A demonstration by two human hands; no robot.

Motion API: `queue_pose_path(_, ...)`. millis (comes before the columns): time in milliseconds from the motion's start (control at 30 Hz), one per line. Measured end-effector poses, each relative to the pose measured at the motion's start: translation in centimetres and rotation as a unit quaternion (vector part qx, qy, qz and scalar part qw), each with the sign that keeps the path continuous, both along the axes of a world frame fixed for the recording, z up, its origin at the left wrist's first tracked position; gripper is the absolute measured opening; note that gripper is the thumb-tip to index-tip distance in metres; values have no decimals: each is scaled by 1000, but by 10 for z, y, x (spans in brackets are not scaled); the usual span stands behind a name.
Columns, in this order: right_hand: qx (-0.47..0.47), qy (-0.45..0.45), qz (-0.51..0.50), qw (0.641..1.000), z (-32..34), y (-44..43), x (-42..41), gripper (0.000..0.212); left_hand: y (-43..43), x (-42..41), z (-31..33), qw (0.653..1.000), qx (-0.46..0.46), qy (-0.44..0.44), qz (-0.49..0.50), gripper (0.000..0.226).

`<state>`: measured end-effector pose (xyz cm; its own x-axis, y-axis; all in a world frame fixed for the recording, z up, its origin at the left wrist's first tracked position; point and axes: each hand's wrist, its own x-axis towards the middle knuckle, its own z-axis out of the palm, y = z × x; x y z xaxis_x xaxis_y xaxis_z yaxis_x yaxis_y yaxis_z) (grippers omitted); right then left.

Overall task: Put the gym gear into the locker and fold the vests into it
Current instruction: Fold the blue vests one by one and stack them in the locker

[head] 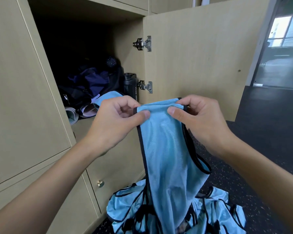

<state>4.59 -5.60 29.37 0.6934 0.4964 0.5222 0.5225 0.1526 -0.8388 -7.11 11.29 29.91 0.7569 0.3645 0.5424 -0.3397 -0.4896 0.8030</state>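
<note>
Both left hand (114, 123) and right hand (200, 124) at blue vest (165, 149) top corners.

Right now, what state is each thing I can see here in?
locker door: open.
held vest: unfolded, hanging from its top edge.
left hand: pinches held vest.
right hand: pinches held vest.
vest pile: crumpled, unfolded.
black bottle: upright.
lower door: shut.

— Any way into the locker (125, 34)?
— Upper half's open. Below, dark clothes (91, 81), a bottle (130, 85) on the right and a rolled mat (72, 115) crowd the shelf (85, 127); only its front edge lies bare.
</note>
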Motion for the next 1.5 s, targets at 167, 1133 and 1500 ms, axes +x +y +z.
queue_pose_path(167, -22, -20, -5, 1000, 1, 4, 2, 17, 1, 8, -1, 990, -134, -46, -15, 24)
queue_pose_path(1133, -124, 24, 66, 990, -16, -18, -6, 68, -19, 3, -21, 969, -246, 37, -2, 73)
queue_pose_path(1500, -66, 7, 38, 997, -19, -17, 2, 63, -23, 6, -38, 969, -239, 42, -51, 100)
